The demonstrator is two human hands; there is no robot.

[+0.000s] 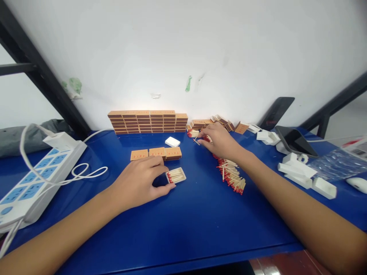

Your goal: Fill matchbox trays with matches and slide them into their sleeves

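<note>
My left hand (140,181) rests on the table with its thumb and fingers around the left end of a small white matchbox tray (183,178), which holds a layer of red-tipped matches (175,175). My right hand (216,139) is over the far end of a long heap of matches (231,173), its fingertips pinched on a match (196,141); whether there is more than one I cannot tell. Just beyond my left fingers lie three orange matchboxes (157,152) in a row. Behind them is a white tray (172,141), apparently upside down.
Against the wall stands a stacked block of matchboxes (143,122); loose matchbox sleeves (200,123) lie right of it. White trays (298,170), a dark phone (295,140) and clear plastic wrap (338,162) sit at the right. A power strip (43,179) with white cables occupies the blue table's (183,229) left.
</note>
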